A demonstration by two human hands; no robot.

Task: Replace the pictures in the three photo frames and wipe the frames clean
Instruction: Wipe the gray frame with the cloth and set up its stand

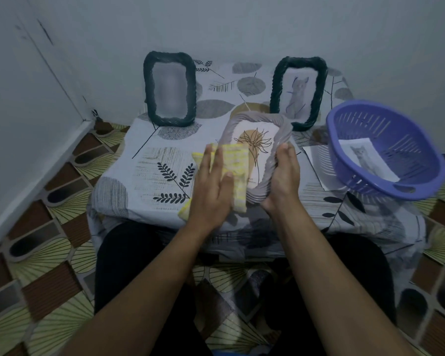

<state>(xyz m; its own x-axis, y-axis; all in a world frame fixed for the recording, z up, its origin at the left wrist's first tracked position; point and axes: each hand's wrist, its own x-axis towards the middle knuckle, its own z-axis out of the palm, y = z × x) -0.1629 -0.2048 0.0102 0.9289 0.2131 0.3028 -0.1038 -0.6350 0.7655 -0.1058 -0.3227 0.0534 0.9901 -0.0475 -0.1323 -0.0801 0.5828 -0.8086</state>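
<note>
1. Grey photo frame (257, 116): a rectangular frame with rounded corners and a ribbed, rope-like rim in pale grey. It is held tilted above the near half of the table, face toward the camera. Inside is a white print with a tan oval and a thin black line drawing of a spiky plant. Small lettering near the bottom is too blurred to read.
2. Yellow cloth (238, 160): a folded yellow and white cloth lies against the left side of the frame's face. It hangs down past the frame's lower edge.
3. Left hand (211, 186): laid flat on the cloth, fingers straight and close together, pressing it against the frame.
4. Right hand (284, 176): cups the frame's right edge and lower right corner, fingers together along the rim, gripping it.
5. Table (149, 160): low, draped in a pale cover printed with grey and black leaves, standing on a floor patterned in brown and green.
6. Purple basket (385, 150): slotted plastic, at the table's right side. A loose cat print (369, 160) lies inside, and a sheet of paper (316, 160) lies partly under the basket's left side.
7. Left dark frame (149, 88): upright at the table's far edge against the wall (242, 27), with the same rope-like rim in a dark colour. Its picture is too blurred to make out.
8. Right dark frame (321, 93): upright at the far edge, just behind the grey frame's top, showing a pale drawing of a cat.
</note>
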